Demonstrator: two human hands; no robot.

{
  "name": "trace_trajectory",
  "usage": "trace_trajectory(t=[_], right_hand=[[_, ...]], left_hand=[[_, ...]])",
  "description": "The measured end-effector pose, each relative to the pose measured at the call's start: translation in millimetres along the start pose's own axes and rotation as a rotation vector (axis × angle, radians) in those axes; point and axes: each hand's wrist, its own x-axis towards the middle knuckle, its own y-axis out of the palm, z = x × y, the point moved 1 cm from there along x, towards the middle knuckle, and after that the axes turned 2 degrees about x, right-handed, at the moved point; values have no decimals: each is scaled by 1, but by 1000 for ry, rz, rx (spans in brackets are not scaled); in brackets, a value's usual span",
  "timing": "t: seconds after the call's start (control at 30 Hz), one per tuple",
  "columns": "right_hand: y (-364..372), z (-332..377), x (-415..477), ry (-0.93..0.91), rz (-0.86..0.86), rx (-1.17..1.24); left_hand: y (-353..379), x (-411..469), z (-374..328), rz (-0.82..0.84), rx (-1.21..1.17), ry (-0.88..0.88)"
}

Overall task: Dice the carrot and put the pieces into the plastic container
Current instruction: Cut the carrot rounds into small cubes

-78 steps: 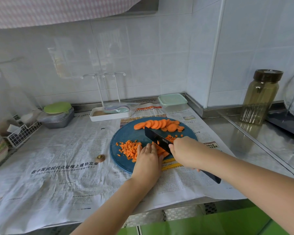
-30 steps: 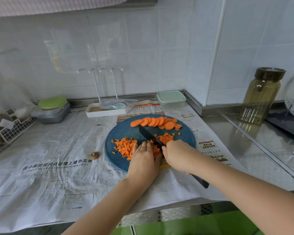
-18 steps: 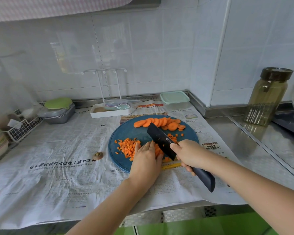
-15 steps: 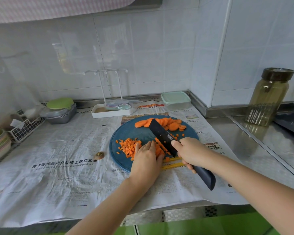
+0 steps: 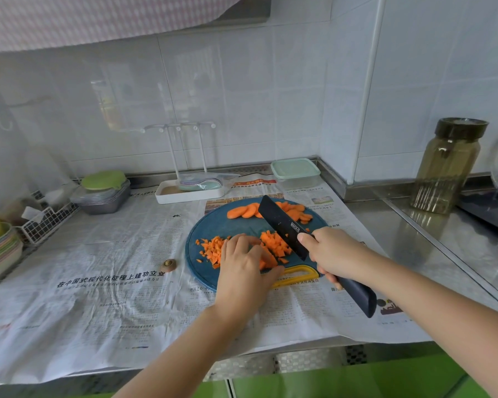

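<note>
Black knife [image 5: 282, 226], gripped in the right hand [image 5: 331, 254], points diagonally away-left; left hand [image 5: 242, 271] pinches carrot pieces [image 5: 268, 260].

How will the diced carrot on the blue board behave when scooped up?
The diced carrot is small loose cubes, so it likely scatters rather than lifting together; strays dot the cutting board. Flat-sided pieces probably slide, not roll.
</note>
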Motion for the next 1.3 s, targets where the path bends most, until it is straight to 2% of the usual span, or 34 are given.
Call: trace_trajectory(t=[0.17,0.47,0.9,1.13,1.3], right_hand=[[2,-5,1,-18,1,-4],[8,-12,2,-58,-12,-55],[14,-7,-13,-168,-63,-196],[26,-2,-13,-239,-124,-278],[35,-1,-11,-227,-142,-274]], left_hand=[[9,1,-4,93,75,15],[7,2,-5,5,81,45],[2,4,5,-11,34,-132],[4,-4,15,8,139,9],[6,-3,13,-32,132,14]])
